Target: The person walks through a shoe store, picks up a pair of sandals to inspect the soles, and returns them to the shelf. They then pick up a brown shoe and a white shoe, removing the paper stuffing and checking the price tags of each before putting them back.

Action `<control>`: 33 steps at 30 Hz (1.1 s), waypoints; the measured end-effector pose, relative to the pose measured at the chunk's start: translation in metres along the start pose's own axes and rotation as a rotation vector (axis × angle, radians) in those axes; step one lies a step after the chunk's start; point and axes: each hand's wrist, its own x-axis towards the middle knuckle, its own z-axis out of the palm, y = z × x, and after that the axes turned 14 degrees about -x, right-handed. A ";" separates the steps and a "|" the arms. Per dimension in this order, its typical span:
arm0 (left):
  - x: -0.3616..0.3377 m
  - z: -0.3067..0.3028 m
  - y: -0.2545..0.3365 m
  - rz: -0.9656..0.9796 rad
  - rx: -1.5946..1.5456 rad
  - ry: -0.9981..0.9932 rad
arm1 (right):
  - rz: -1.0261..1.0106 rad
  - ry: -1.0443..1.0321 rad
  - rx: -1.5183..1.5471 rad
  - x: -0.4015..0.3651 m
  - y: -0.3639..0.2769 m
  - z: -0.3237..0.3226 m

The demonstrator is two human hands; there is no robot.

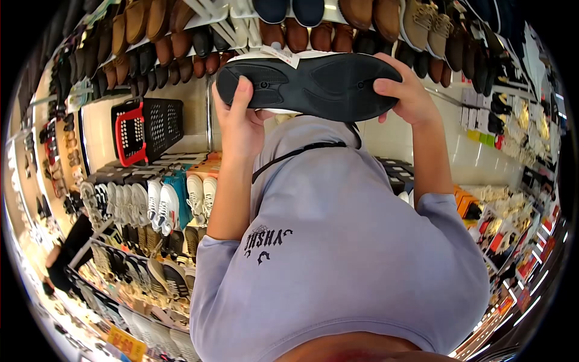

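Note:
A shoe [310, 84] is held up lengthwise in front of me, its black sole turned towards the camera. Only a thin strip of its white upper shows along the edges. My left hand [239, 111] grips the narrower left end, thumb pressed on the sole and fingers behind. At the wider right end my right hand [407, 90] is closed round the shoe, its thumb on the sole too. A white tag [281, 55] with printing lies over the top edge. The rest of the upper is hidden.
Brown shoes [160, 21] and dark ones line the shelves ahead. A black shopping basket [163, 127] with a red handle stands on the pale floor at left. Racks of white sneakers [166, 205] run along the left, and more shoe displays [500, 211] are at right.

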 end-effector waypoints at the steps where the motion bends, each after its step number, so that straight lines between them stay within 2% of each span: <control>1: 0.001 0.001 0.001 -0.050 -0.094 -0.073 | 0.004 0.021 0.008 -0.003 0.003 -0.003; 2: 0.001 0.001 0.001 -0.087 -0.127 -0.177 | -0.051 -0.031 0.083 -0.006 0.005 -0.004; 3: 0.002 0.002 0.000 -0.106 -0.127 -0.184 | -0.108 -0.084 0.155 -0.009 0.008 -0.005; 6: 0.003 0.003 -0.004 -0.335 -0.377 -0.401 | -0.133 -0.073 0.232 -0.017 0.011 -0.006; 10: -0.001 0.008 -0.013 -0.426 -0.441 -0.343 | -0.178 -0.098 0.263 -0.017 0.021 -0.014; 13: -0.005 0.006 -0.013 -0.342 -0.459 -0.265 | -0.118 -0.154 0.182 -0.020 0.012 -0.016; 15: 0.001 0.004 -0.003 0.017 0.131 -0.176 | 0.083 0.216 -0.047 -0.018 0.006 -0.004; 16: 0.001 0.007 0.002 0.015 0.073 -0.085 | 0.081 0.202 -0.010 -0.017 0.006 0.000; 17: 0.003 0.004 0.005 0.097 0.102 -0.094 | 0.083 0.193 -0.011 -0.018 0.005 0.002; 20: -0.004 0.009 0.022 0.102 0.141 -0.097 | 0.032 0.055 0.045 -0.013 0.002 0.005; 22: -0.007 0.013 0.033 -0.156 -0.084 -0.151 | 0.023 0.091 0.083 -0.010 0.007 0.001; 26: -0.012 0.020 0.030 -0.136 -0.092 -0.019 | -0.076 0.032 0.189 -0.007 0.008 0.005; 28: -0.012 0.017 0.027 -0.206 -0.273 -0.060 | -0.138 -0.250 0.194 -0.001 0.014 -0.001; 29: -0.011 0.017 0.024 -0.202 -0.274 -0.063 | -0.142 -0.251 0.191 0.000 0.017 0.006; 31: -0.011 0.015 0.013 -0.401 -0.606 -0.295 | -0.381 -0.063 0.450 0.004 0.027 0.029; 32: -0.012 0.010 0.006 -0.407 -0.557 -0.196 | -0.372 -0.206 0.534 0.006 0.030 0.028; 33: -0.015 0.010 0.002 -0.385 -0.495 -0.074 | -0.371 -0.216 0.535 0.008 0.032 0.031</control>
